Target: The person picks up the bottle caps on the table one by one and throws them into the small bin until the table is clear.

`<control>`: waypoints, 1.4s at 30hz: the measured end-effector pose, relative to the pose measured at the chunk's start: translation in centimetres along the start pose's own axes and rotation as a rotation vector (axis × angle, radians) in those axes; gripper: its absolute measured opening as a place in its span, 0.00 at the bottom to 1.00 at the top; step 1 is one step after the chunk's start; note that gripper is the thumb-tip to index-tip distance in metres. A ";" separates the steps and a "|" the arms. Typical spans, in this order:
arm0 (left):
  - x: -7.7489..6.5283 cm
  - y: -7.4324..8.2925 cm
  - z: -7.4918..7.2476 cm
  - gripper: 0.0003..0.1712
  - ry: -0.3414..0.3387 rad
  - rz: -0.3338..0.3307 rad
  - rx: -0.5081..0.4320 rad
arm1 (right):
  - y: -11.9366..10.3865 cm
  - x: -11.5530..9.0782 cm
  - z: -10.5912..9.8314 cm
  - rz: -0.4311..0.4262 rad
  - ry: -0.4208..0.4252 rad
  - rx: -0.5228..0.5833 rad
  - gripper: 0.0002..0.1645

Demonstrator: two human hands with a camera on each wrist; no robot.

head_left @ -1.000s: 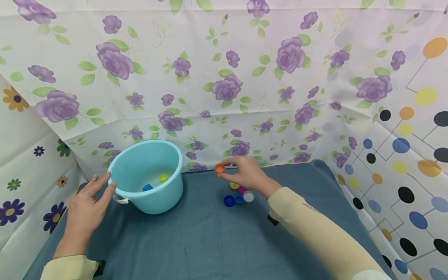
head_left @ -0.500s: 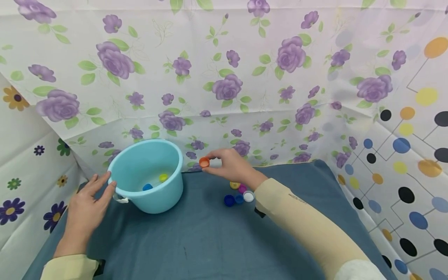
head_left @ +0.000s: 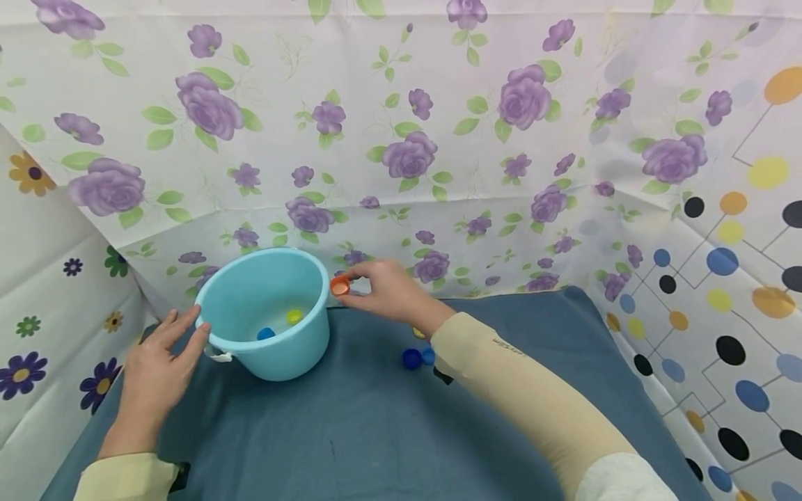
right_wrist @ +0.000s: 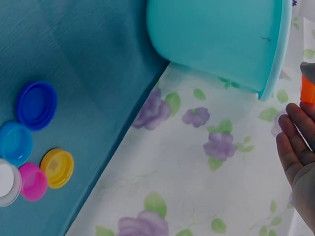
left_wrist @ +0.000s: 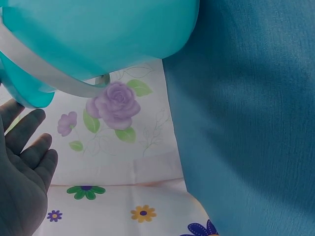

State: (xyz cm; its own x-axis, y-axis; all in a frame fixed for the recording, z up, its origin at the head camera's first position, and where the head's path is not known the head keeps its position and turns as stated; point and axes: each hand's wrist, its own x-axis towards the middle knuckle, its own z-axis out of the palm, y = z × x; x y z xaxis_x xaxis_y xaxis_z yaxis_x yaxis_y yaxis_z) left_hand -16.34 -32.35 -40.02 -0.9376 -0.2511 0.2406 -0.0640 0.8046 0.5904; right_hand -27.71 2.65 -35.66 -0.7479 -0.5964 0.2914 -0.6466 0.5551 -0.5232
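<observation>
A light blue bucket (head_left: pixel 276 348) stands on the cloth at left of centre, with a blue cap (head_left: pixel 266 334) and a yellow cap (head_left: pixel 294 317) on its bottom. My left hand (head_left: pixel 153 369) touches the bucket's left rim with its fingertips, fingers fairly straight. Between thumb and fingers my right hand (head_left: pixel 391 296) pinches an orange bottle cap (head_left: pixel 340 286), close to the bucket's right rim and outside it. Loose caps lie behind my right forearm: dark blue (right_wrist: pixel 36 105), lighter blue (right_wrist: pixel 15 142), pink (right_wrist: pixel 33 182), yellow (right_wrist: pixel 57 168) and white (right_wrist: pixel 7 182).
A blue-grey cloth (head_left: pixel 351 417) covers the table. Flowered sheeting (head_left: pixel 401 167) rises along the back, with a dotted sheet (head_left: pixel 720 334) at the right and another flowered sheet (head_left: pixel 50 299) at the left. The bucket's white handle (left_wrist: pixel 54 73) hangs along its side.
My right hand has moved left with the orange bottle cap, from above the loose caps to the bucket's right rim. The left hand has stayed at the left rim.
</observation>
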 end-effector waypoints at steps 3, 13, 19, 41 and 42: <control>0.0 0.0 0.0 0.32 0.002 0.000 0.005 | -0.5 0.6 0.4 0.001 0.006 0.008 0.24; 0.0 -0.3 0.1 0.32 0.010 0.001 0.014 | -2.4 2.1 1.7 0.015 -0.010 0.062 0.20; 0.0 -0.4 0.2 0.32 0.002 0.004 0.016 | -3.4 2.7 2.6 0.014 -0.043 0.082 0.21; 0.0 -0.2 0.1 0.31 0.016 0.017 0.002 | -4.9 3.9 5.9 -0.014 -0.109 0.104 0.21; 0.0 -0.2 0.1 0.31 0.017 0.018 0.001 | -4.9 3.9 5.9 -0.015 -0.108 0.104 0.21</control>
State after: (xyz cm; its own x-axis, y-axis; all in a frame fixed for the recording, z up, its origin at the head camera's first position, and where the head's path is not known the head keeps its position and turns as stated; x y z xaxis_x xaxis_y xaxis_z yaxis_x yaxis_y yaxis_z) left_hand -16.39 -32.45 -40.22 -0.9327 -0.2455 0.2641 -0.0472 0.8094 0.5854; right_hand -26.52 -5.80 -36.68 -0.7143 -0.6659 0.2151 -0.6340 0.4858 -0.6016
